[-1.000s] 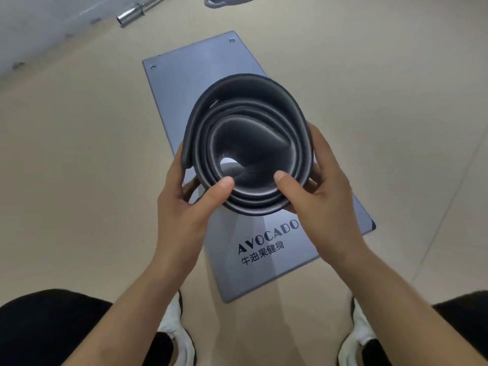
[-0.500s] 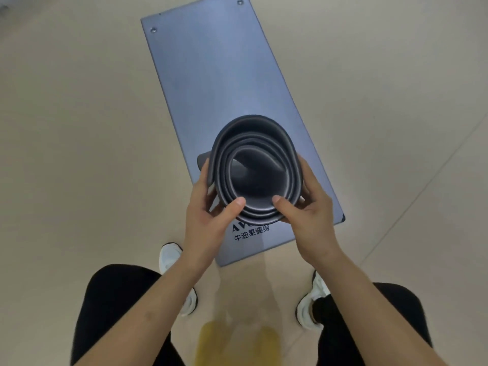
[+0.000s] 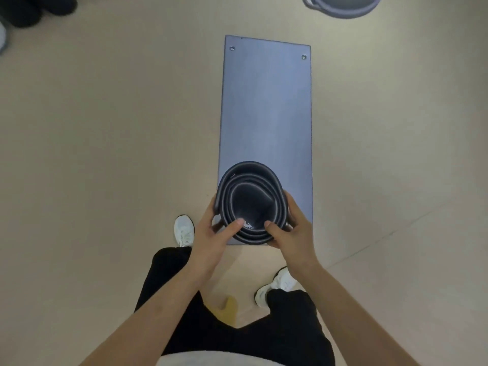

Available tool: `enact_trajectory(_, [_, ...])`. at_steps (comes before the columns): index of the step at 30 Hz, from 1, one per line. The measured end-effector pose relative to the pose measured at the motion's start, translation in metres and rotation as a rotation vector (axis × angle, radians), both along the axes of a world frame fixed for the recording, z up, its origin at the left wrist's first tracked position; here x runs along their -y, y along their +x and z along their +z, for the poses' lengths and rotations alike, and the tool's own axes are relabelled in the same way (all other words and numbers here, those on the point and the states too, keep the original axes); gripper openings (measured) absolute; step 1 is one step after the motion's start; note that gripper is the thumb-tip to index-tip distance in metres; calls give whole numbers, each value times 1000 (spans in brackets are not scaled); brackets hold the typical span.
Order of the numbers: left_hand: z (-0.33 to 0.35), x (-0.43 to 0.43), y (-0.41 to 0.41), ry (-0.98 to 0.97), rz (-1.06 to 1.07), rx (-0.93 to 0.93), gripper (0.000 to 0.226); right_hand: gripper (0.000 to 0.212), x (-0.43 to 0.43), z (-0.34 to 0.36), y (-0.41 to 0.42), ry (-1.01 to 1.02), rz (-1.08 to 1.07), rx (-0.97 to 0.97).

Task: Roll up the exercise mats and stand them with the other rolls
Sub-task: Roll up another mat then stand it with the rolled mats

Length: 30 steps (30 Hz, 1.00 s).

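A dark rolled mat [image 3: 249, 202] is held upright in front of me, its open spiral end facing the camera. My left hand [image 3: 214, 233] grips its left side with the thumb on the near rim. On the right side, my right hand [image 3: 293, 231] grips it too, thumb on the rim. Below the roll, a grey-blue exercise mat [image 3: 266, 109] lies flat on the floor, stretching away from me, with two eyelets at its far end. Its near end is hidden behind the roll and my hands.
Beige floor surrounds the flat mat. A grey rounded object [image 3: 343, 5] sits at the top right edge. Dark shapes [image 3: 31, 9] lie at the top left corner. My white shoes [image 3: 184, 231] [image 3: 277, 285] stand just short of the mat's near edge.
The view has risen and swung, so the flat mat now runs straight ahead and looks smaller. Both hands keep the same hold on the roll, which now covers the mat's printed lettering.
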<state>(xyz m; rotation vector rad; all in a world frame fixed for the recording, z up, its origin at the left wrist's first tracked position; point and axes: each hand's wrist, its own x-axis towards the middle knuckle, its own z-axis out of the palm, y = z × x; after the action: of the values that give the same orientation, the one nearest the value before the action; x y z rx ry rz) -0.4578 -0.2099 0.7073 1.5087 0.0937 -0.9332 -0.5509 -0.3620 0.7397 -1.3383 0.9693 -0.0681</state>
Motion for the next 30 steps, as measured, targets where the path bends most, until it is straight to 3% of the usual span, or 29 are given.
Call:
enact_trajectory(8, [62,-98,127,-30,160,21,73,72,-84,75,146,-47,120,-5])
enact_trajectory(13, [98,-130,208,-43,265,129,76,75,-111,100,243,-16,160,37])
enact_trajectory(23, [126,-139,374,-1,405,262,70,71,-121,110,421,85,208,141])
enact_trajectory(30, [105,-124,517,97,481,157,63,74,-105,91,574,71,337,162])
